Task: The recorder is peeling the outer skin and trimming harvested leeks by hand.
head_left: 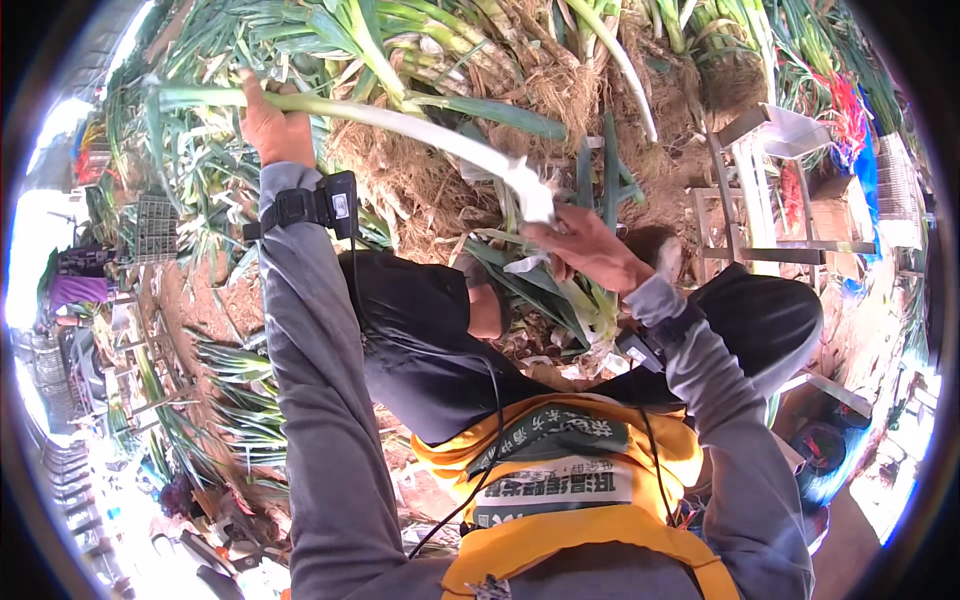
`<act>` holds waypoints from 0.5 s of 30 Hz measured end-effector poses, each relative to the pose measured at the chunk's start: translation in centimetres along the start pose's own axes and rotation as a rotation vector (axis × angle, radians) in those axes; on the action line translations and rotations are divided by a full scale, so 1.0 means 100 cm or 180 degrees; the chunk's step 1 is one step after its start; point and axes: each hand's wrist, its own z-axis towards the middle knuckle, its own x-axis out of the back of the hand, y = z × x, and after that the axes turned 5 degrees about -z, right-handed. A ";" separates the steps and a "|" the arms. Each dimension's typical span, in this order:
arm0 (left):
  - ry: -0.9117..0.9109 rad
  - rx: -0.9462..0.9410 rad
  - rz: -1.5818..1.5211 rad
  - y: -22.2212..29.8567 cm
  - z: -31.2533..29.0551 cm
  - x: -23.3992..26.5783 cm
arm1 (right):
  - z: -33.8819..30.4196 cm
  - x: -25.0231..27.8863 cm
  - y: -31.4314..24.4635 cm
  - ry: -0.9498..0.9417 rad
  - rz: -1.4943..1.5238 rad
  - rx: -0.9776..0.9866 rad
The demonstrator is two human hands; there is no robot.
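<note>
A long leek (400,122) is stretched out in front of me, its green end to the left and its white root end to the right. My left hand (277,125) is closed around the green part of the stalk. At the root end, my right hand (588,248) has its fingers curled in, touching or almost touching the tip. What lies between those fingers is hidden. Loose leaves and pale peelings (590,305) lie on the ground below my right hand, between my legs.
Piled leeks with dry roots (540,90) fill the ground ahead. A metal frame stand (765,135) is at the right, near a cardboard box (842,215). More leeks (235,385) lie at my left, and a grey crate (156,228) stands farther off.
</note>
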 end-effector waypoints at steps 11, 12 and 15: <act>0.1080 0.0084 0.0352 0.007 0.017 0.051 | -0.111 0.009 -0.075 0.0084 -0.1787 0.1177; 0.0949 0.0061 0.0428 0.003 0.013 0.046 | -0.126 0.021 -0.073 0.0098 -0.1677 0.1090; 0.0942 0.0045 0.0551 0.010 0.010 0.041 | -0.155 0.028 -0.104 0.0720 -0.0829 -0.0006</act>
